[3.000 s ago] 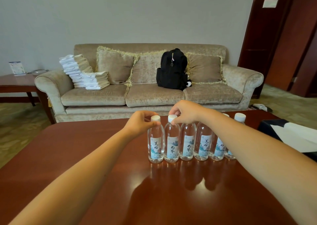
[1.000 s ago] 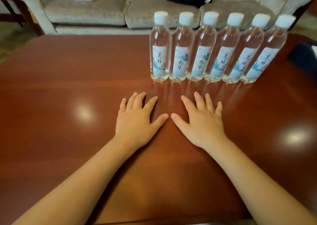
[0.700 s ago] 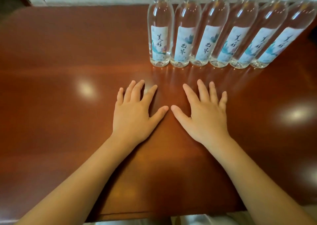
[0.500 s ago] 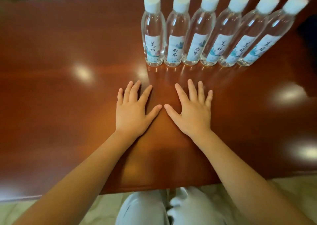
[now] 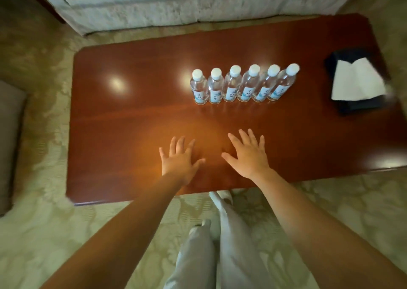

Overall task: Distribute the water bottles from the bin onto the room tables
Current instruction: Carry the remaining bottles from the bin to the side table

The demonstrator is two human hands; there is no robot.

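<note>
**A:** Where are the water bottles (image 5: pixel 243 85) from your hands?

**B:** Six clear water bottles with white caps stand upright in a tight row, touching side by side, on the reddish wooden worktop (image 5: pixel 123 121). The row lies straight ahead of your fingers, beyond them towards the sofa (image 5: pixel 187 2), and runs left to right. Your right hand (image 5: pixel 247 154) is the nearer one; your left hand (image 5: pixel 179 158) sits below the row's left end.

**A:** Are you holding anything?

**B:** No. Both hands are spread wide, palms down over the worktop, empty.

**A:** Any containers?

**B:** No bin is in view. At the far right sits a dark tissue box (image 5: pixel 356 81) with white tissue (image 5: pixel 355 80) pulled out on top.
</note>
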